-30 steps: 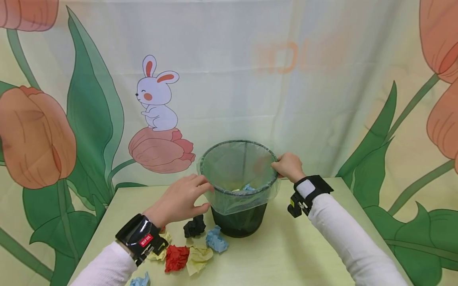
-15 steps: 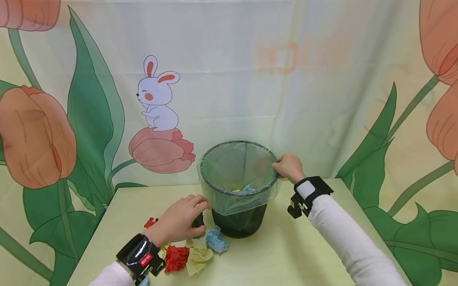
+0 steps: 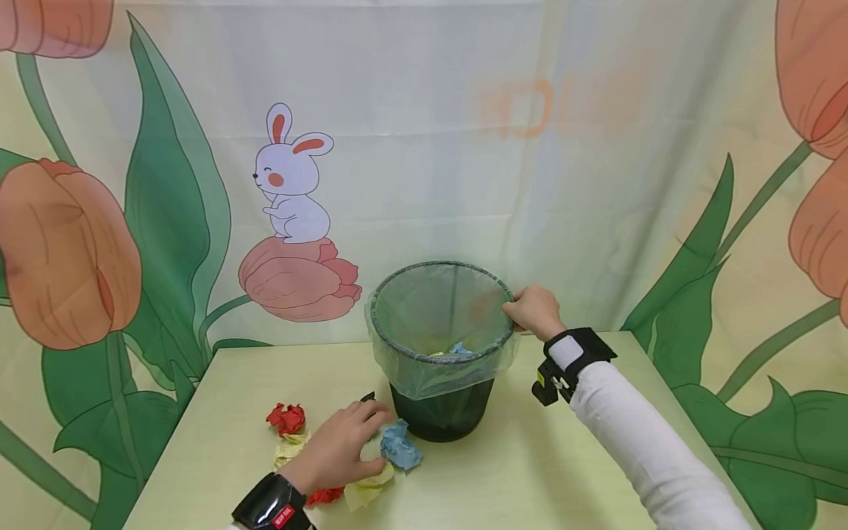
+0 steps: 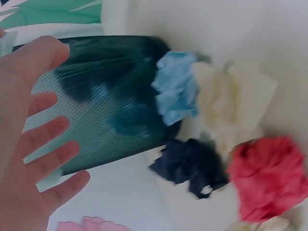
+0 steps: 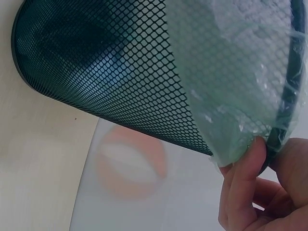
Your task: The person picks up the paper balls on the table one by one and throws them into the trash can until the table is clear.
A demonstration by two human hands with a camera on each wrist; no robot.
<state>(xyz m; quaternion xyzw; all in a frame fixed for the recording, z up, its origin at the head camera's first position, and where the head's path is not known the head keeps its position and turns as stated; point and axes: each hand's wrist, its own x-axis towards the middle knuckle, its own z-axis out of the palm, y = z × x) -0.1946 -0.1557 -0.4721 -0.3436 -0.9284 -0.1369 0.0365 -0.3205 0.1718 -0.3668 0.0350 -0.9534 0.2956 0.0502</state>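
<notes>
A dark mesh wastebasket [image 3: 440, 416] stands upright on the table, its rim covered by a thin translucent green bin liner [image 5: 216, 110]. My right hand [image 3: 538, 311] pinches the rim and liner at the right side. My left hand [image 3: 344, 445], fingers spread and holding nothing, is over the crumpled papers left of the basket. Beside its fingers is a blue crumpled paper [image 3: 400, 446], close to the basket's base. A black one [image 4: 190, 166] is mostly hidden behind the hand in the head view. Yellow [image 3: 368, 489] and red [image 3: 324, 497] crumpled papers show partly beneath the hand.
Another red crumpled paper [image 3: 287, 418] and a yellow one [image 3: 290, 447] lie farther left on the pale table [image 3: 570, 471]. Blue and yellow paper [image 3: 460, 348] shows inside the basket. A printed curtain [image 3: 424, 147] hangs behind the table.
My left hand has moved down and toward me, from beside the basket's rim to over the crumpled papers, uncovering the far red one. My right hand has stayed at the rim.
</notes>
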